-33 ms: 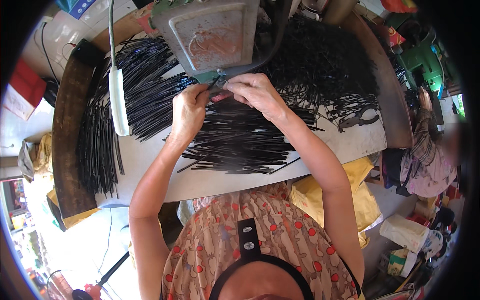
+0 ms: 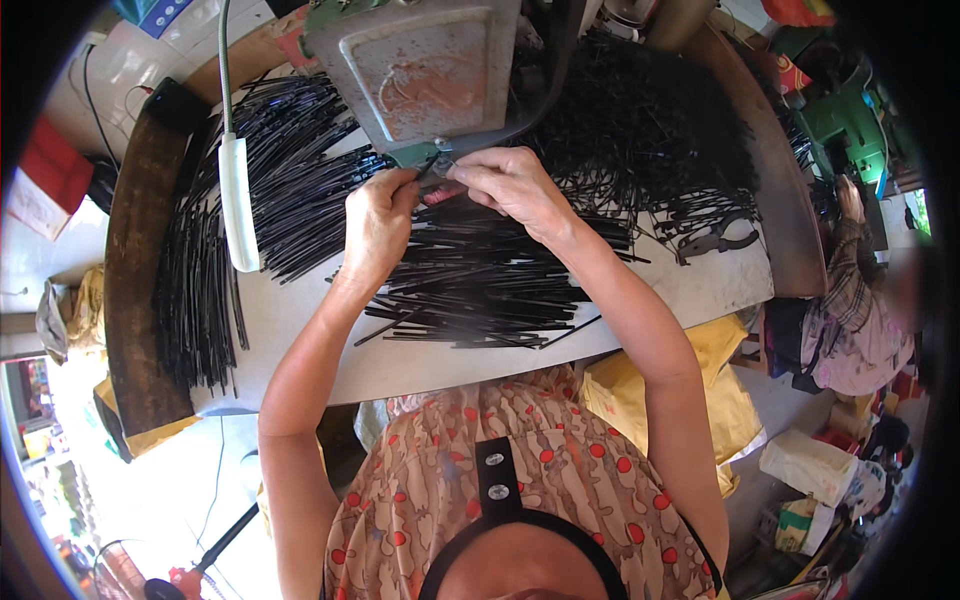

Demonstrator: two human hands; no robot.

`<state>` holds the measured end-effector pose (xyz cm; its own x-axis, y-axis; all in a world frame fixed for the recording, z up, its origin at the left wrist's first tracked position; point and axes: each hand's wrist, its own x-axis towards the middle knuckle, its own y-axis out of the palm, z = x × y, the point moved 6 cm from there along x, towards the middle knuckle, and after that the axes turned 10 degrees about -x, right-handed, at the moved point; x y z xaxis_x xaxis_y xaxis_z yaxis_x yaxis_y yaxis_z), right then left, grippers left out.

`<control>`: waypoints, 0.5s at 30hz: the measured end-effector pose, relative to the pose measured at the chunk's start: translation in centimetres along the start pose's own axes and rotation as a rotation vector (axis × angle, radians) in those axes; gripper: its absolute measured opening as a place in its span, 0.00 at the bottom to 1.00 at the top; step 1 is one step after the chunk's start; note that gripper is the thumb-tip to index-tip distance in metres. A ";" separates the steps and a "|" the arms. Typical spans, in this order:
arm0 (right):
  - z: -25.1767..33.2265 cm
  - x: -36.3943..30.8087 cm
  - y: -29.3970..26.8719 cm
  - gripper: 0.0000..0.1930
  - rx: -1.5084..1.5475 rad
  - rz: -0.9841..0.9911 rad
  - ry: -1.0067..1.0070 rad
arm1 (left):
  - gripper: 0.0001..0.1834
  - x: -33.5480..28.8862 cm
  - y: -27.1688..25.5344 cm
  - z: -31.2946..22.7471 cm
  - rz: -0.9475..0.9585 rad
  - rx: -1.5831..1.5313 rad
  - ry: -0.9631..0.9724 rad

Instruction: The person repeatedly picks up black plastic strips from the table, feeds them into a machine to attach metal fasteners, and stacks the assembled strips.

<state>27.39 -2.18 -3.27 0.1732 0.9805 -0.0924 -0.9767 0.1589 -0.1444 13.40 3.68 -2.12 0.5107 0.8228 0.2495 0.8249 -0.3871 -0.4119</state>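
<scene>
Both hands meet under the lower tip of a worn green-and-grey machine (image 2: 425, 75). My left hand (image 2: 378, 228) is closed in a pinch on a thin black rod (image 2: 427, 166), its end pointing up toward the machine's tip. Just to the right, my right hand (image 2: 520, 195) pinches at the same spot; what sits between its fingertips is too small to make out. A reddish wrapped part (image 2: 444, 193) shows between the hands. Below them lies a loose heap of thin black rods (image 2: 480, 285), pointing mostly sideways.
More black rods (image 2: 300, 190) cover the table's left side. A tangled black pile (image 2: 650, 120) fills the back right. Pliers (image 2: 718, 241) lie near the right rim (image 2: 790, 200). A white lamp (image 2: 237, 205) hangs at left. Another person's sleeve (image 2: 850, 270) appears far right beside a green machine (image 2: 840, 125).
</scene>
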 end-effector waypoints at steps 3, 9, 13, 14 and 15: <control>0.0 -0.1 0.1 0.11 0.054 -0.001 0.031 | 0.08 -0.1 0.0 -0.6 0.019 -0.018 -0.080; 0.0 0.5 -0.1 0.11 0.056 -0.002 0.035 | 0.08 0.4 0.2 -0.8 0.006 -0.015 -0.017; 0.2 0.3 -0.3 0.11 0.039 0.002 0.033 | 0.08 0.4 0.0 -0.9 0.008 -0.002 -0.025; -0.1 0.4 -0.3 0.11 0.042 0.008 0.036 | 0.08 0.3 0.1 -0.7 0.011 -0.014 -0.032; -0.2 0.4 -0.3 0.12 0.046 0.014 0.040 | 0.08 0.3 0.1 -0.6 0.014 -0.026 -0.038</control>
<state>27.79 -1.82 -3.51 0.1636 0.9775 -0.1336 -0.9837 0.1512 -0.0977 13.81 3.61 -1.55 0.5131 0.8323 0.2097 0.8239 -0.4091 -0.3921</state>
